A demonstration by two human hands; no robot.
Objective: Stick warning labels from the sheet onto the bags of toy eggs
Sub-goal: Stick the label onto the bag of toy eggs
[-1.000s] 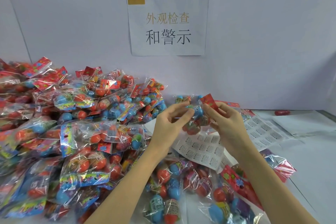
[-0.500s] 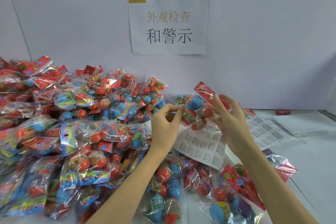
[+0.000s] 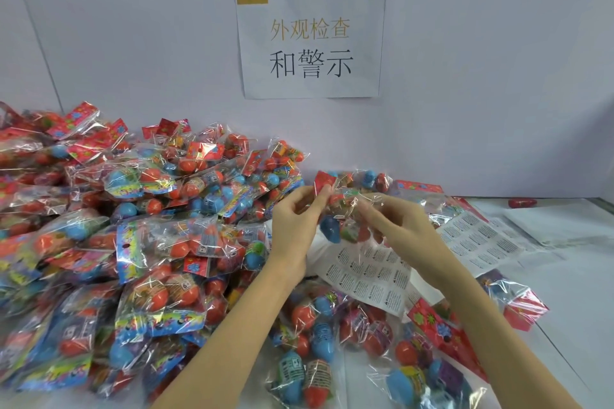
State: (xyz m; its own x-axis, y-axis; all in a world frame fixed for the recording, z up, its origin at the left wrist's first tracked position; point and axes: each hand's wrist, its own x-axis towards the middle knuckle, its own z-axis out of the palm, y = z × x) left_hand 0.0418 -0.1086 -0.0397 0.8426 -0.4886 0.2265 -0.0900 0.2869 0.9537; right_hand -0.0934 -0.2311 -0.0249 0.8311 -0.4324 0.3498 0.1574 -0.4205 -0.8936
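Note:
I hold one clear bag of toy eggs (image 3: pixel 342 212) up above the table between both hands. My left hand (image 3: pixel 295 219) pinches the bag's red header card at the upper left. My right hand (image 3: pixel 402 226) grips the bag's right side through the plastic, fingers curled. Under the hands lies a white sheet of warning labels (image 3: pixel 368 276), partly hidden by the bag and my wrists. A second label sheet (image 3: pixel 481 242) lies to the right. Whether a label is on the held bag I cannot tell.
A big heap of egg bags (image 3: pixel 133 242) fills the left half of the table. Several more bags (image 3: pixel 332 342) lie in front, near my forearms. A paper sign (image 3: pixel 310 43) hangs on the wall. Plain white sheets (image 3: pixel 558 226) and a loose red egg (image 3: pixel 521 202) sit at the right.
The held bag has been turned: its red header went from the upper right over to the left, now in my left hand. My right hand shifted onto the bag's right side.

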